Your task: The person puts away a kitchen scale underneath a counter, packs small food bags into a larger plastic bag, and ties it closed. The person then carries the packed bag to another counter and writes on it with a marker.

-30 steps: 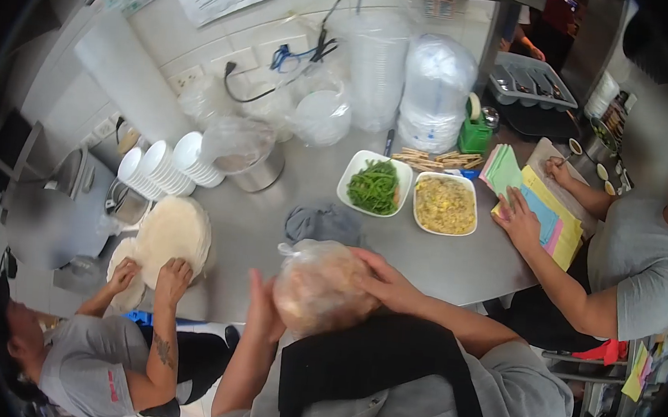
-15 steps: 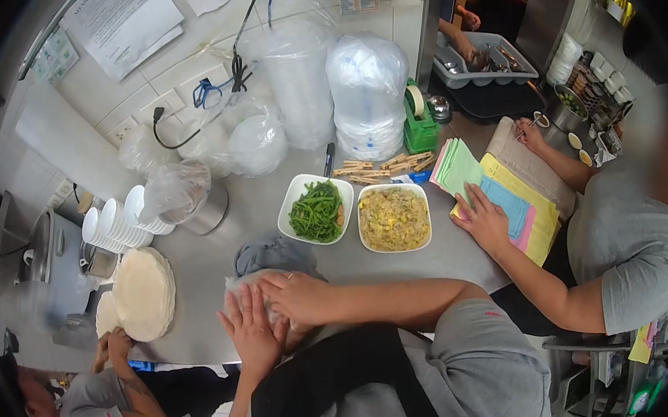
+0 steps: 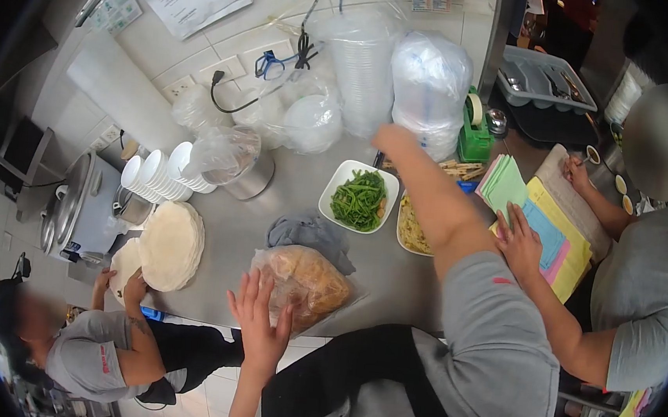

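A clear plastic bag of orange-brown food (image 3: 308, 285) lies at the counter's front edge, beside a crumpled grey cloth (image 3: 312, 238). My left hand (image 3: 259, 316) is spread open at the bag's left side, palm towards it. Stretched forward over the counter, my right hand (image 3: 394, 139) is near a dark marker (image 3: 379, 159) and the wrapped containers (image 3: 429, 90); its fingers are blurred and mostly hidden. Under my right forearm, a white bowl of yellow food (image 3: 412, 226) is partly covered. Left of it sits a white bowl of green vegetables (image 3: 360, 198).
At left, a person handles round flat dough sheets (image 3: 172, 247) near stacked white bowls (image 3: 152, 175) and a metal pot (image 3: 248, 178). A person at right rests a hand on coloured papers (image 3: 544, 229). A green tape dispenser (image 3: 476, 133) stands behind the clothespins.
Both hands have come off the bag, which now rests uncovered on the counter. My right arm has reached forward across the bowls; my left hand has opened beside the bag.
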{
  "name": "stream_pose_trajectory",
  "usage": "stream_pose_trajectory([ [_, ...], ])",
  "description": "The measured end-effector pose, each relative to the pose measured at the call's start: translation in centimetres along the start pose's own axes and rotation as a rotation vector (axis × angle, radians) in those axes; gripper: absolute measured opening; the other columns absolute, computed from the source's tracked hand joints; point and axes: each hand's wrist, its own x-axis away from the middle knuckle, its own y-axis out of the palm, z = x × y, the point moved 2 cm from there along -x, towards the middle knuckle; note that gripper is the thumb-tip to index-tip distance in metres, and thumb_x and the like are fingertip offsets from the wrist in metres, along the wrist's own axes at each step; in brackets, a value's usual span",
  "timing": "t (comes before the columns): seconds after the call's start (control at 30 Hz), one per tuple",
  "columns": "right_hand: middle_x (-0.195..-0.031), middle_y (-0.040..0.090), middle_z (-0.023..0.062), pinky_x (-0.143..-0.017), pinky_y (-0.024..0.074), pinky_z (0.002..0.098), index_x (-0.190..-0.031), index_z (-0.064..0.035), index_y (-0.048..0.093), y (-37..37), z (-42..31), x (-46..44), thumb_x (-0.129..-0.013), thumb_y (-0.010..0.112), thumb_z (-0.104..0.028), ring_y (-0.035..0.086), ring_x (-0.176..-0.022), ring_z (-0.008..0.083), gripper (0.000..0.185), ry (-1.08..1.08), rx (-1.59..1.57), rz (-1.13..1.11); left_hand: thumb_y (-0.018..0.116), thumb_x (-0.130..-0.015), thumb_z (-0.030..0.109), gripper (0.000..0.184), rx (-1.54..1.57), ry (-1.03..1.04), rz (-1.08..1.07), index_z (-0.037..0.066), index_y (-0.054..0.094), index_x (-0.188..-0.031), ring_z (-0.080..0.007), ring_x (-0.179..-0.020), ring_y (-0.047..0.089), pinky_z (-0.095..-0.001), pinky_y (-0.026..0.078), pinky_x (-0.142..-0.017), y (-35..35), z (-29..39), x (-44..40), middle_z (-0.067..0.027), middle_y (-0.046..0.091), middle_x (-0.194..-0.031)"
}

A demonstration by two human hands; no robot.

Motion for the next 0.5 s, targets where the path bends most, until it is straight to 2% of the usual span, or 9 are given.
stream_pose_trajectory([
  [0.03, -0.090, 0.069, 0.0135, -0.074, 0.0517, 0.0379, -0.093, -0.0076, 0.070, 0.0, -0.6, 0.4, -0.079, 0.057, -0.027, 0.067, -0.086, 0.0268, 0.028, -0.006, -0.001, 0.006, 0.068, -0.076, 0.008, 0.049, 0.054, -0.006, 0.043, 0.009, 0.052, -0.123, -0.0328, -0.129, 0.039, -0.0550, 0.016, -0.109, -0.7, 0.6, 0.4, -0.0125, 0.046, -0.135],
  [0.07, -0.097, 0.068, 0.0132, -0.078, 0.0507, 0.0401, -0.097, -0.0086, 0.070, 0.4, -1.2, 1.1, -0.078, 0.059, -0.023, 0.065, -0.093, 0.0284, 0.026, 0.066, -0.015, 0.003, 0.068, -0.076, 0.008, 0.049, 0.051, -0.003, 0.048, 0.009, 0.052, -0.123, -0.0328, -0.129, 0.039, -0.0550, 0.016, -0.109, -0.9, 0.5, 1.0, -0.0125, 0.046, -0.135],
  [0.13, -0.104, 0.067, 0.0129, -0.083, 0.0497, 0.0423, -0.100, -0.0095, 0.070, 1.4, -1.1, 0.3, -0.077, 0.061, -0.019, 0.063, -0.099, 0.0301, 0.027, 0.143, -0.036, 0.000, 0.066, -0.076, 0.004, 0.033, 0.036, 0.026, -0.023, 0.009, 0.061, -0.107, -0.0311, -0.119, 0.048, -0.0531, 0.023, -0.107, -1.4, 0.0, 2.3, -0.0095, 0.056, -0.122],
  [0.17, -0.092, 0.068, 0.0141, -0.073, 0.0513, 0.0399, -0.093, -0.0070, 0.071, 3.6, -0.5, -2.3, -0.077, 0.060, -0.022, 0.065, -0.085, 0.0271, 0.024, 0.147, -0.053, -0.032, 0.065, -0.075, 0.001, 0.024, 0.066, 0.016, 0.039, 0.009, 0.063, -0.097, -0.0297, -0.110, 0.054, -0.0521, 0.029, -0.105, -1.5, 0.2, 2.7, -0.0076, 0.061, -0.111],
  [0.2, -0.081, 0.069, 0.0152, -0.063, 0.0528, 0.0374, -0.085, -0.0046, 0.071, 4.8, 0.1, -4.2, -0.077, 0.060, -0.026, 0.067, -0.070, 0.0241, 0.026, 0.154, -0.069, -0.064, 0.065, -0.075, 0.001, 0.024, 0.066, 0.018, 0.035, 0.009, 0.063, -0.097, -0.0297, -0.110, 0.054, -0.0521, 0.029, -0.105, -1.7, 0.3, 3.0, -0.0076, 0.061, -0.111],
  [0.23, -0.081, 0.069, 0.0152, -0.063, 0.0528, 0.0374, -0.085, -0.0046, 0.071, 4.4, 0.4, -5.2, -0.077, 0.060, -0.026, 0.067, -0.070, 0.0241, 0.026, 0.166, -0.069, -0.065, 0.064, -0.074, 0.000, 0.025, 0.076, 0.026, 0.073, 0.009, 0.063, -0.098, -0.0298, -0.107, 0.055, -0.0518, 0.031, -0.103, -2.0, 0.3, 3.3, -0.0077, 0.062, -0.109],
  [0.3, -0.073, 0.066, 0.0169, -0.050, 0.0526, 0.0373, -0.072, 0.0001, 0.066, 3.8, 0.6, -6.4, -0.078, 0.058, -0.021, 0.064, -0.057, 0.0239, 0.024, 0.167, -0.323, -0.296, 0.063, -0.074, -0.001, 0.025, 0.105, 0.044, 0.148, 0.009, 0.062, -0.097, -0.0298, -0.099, 0.058, -0.0506, 0.039, -0.097, -2.4, 0.4, 3.3, -0.0082, 0.063, -0.102],
  [0.37, -0.065, 0.061, 0.0178, -0.042, 0.0514, 0.0347, -0.065, 0.0030, 0.059, 1.3, -0.4, -3.5, -0.081, 0.054, -0.017, 0.061, -0.051, 0.0237, 0.025, 0.424, -0.842, -0.114, 0.061, -0.076, -0.002, 0.024, 0.115, 0.061, 0.176, 0.007, 0.061, -0.098, -0.0306, -0.098, 0.058, -0.0468, 0.043, -0.093, -2.4, 0.4, 3.1, -0.0101, 0.063, -0.101],
  [0.5, -0.065, 0.064, 0.0194, -0.041, 0.0502, 0.0336, -0.077, 0.0083, 0.061, -1.3, -4.1, 0.6, -0.080, 0.055, -0.018, 0.063, -0.049, 0.0225, 0.027, 0.187, -1.125, 0.024, 0.059, -0.079, -0.002, 0.031, 0.082, 0.066, 0.179, 0.004, 0.059, -0.109, -0.0331, -0.099, 0.057, -0.0427, 0.043, -0.093, -2.4, 0.8, 1.0, -0.0152, 0.060, -0.108],
])
